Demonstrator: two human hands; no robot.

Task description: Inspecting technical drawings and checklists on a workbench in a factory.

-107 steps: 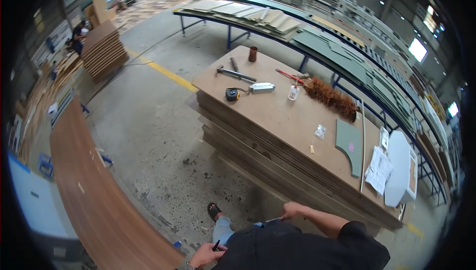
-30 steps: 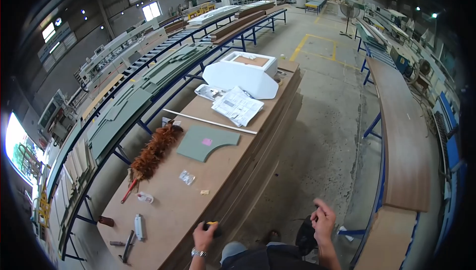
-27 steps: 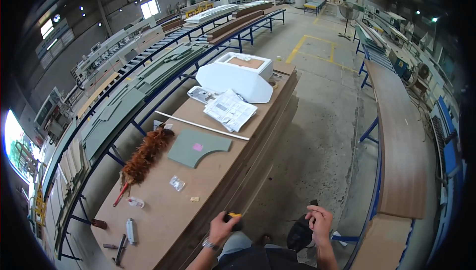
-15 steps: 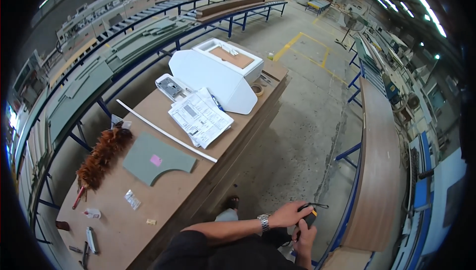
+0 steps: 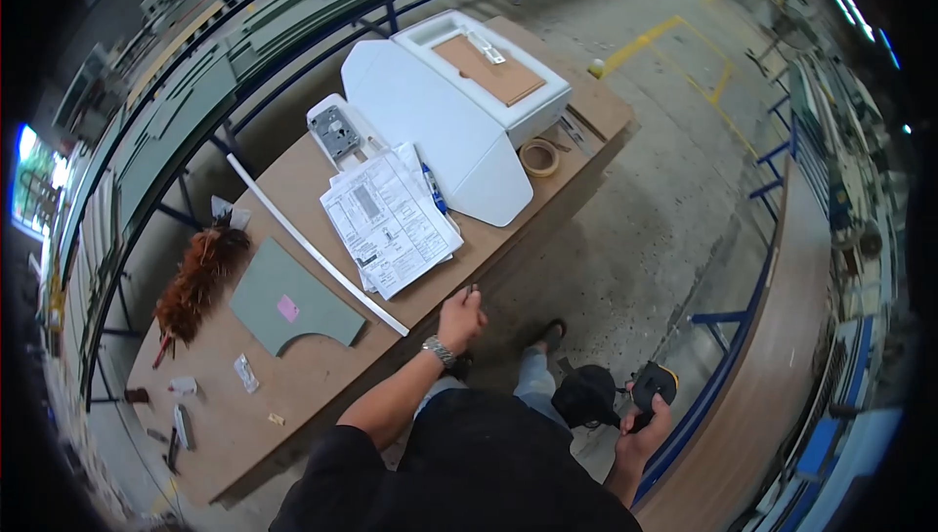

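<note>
My right hand point(image 5: 647, 431) is closed round a black and yellow tape measure point(image 5: 655, 387), held out at my right side over the floor. My left hand point(image 5: 459, 322), below a metal wristwatch, is closed near the table's front edge. A small dark tip sticks out between its fingers; I cannot make out what it is. Nearest to this hand are the end of a thin white strip point(image 5: 322, 260) and a stack of printed sheets point(image 5: 389, 224) with a blue pen point(image 5: 434, 188). A grey-green board point(image 5: 293, 288) with a curved cutout and a pink note lies farther left.
On the brown table point(image 5: 322, 400) are an opened white box point(image 5: 440, 131), a lock part in a white tray point(image 5: 337, 131), a tape roll point(image 5: 539, 157) and a feather duster point(image 5: 200, 278). A long wooden panel point(image 5: 752, 366) stands at right. A black bag-like thing point(image 5: 584, 395) is by my feet.
My left hand has left the tape measure and moved left to the table edge. My right hand keeps the tape measure, now lower and farther right. The view has shifted closer over the table.
</note>
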